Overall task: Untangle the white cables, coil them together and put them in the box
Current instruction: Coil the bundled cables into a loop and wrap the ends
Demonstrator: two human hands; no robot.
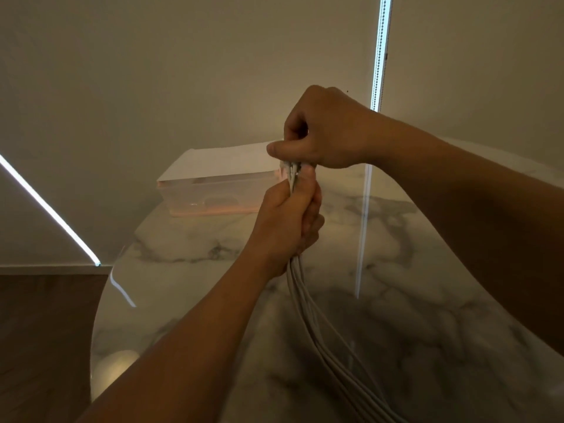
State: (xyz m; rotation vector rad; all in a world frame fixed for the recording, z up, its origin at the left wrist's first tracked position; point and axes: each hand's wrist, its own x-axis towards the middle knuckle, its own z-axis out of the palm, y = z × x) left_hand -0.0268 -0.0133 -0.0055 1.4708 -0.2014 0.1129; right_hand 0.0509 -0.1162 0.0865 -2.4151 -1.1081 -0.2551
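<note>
Several white cables [320, 325] run as one straight bundle from the frame's bottom right up into my left hand [287, 222], which grips them in a fist above the table. My right hand [323, 132] is just above it, its fingers and thumb pinching the cables' top ends. A translucent pinkish box [210, 196] with a white lid on top stands on the table behind and left of my hands.
The glossy marble table [427, 270] has a rounded left edge near a wooden floor [42, 331]. A plain wall with bright light strips rises behind the box. The cables trail out of the frame at the bottom.
</note>
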